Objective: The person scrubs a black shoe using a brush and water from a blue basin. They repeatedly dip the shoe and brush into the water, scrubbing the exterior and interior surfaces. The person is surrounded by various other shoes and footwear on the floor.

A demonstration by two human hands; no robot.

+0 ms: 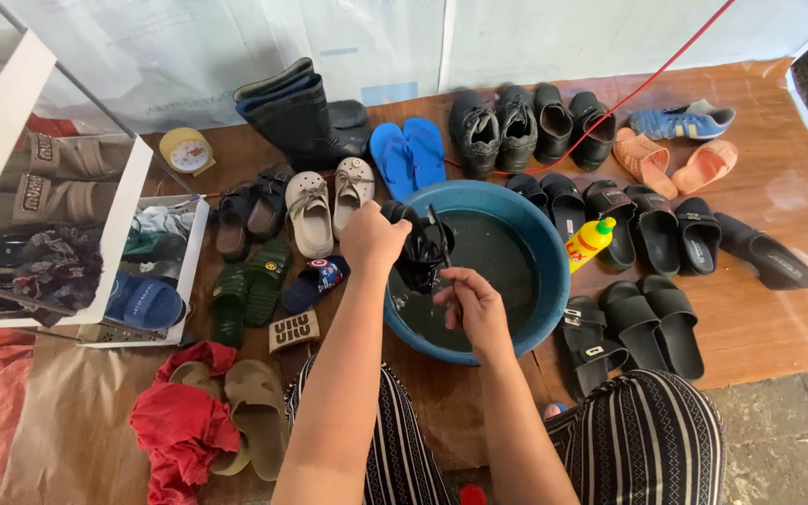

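Black shoe [420, 251] held by left hand [373, 238]; right hand [468, 301] grips a half-hidden brush [443, 245].

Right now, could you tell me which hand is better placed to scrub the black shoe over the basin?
Probably the right hand: its grip is on a thin brush handle angled toward the black shoe. The left hand is occupied holding that shoe above the blue basin.
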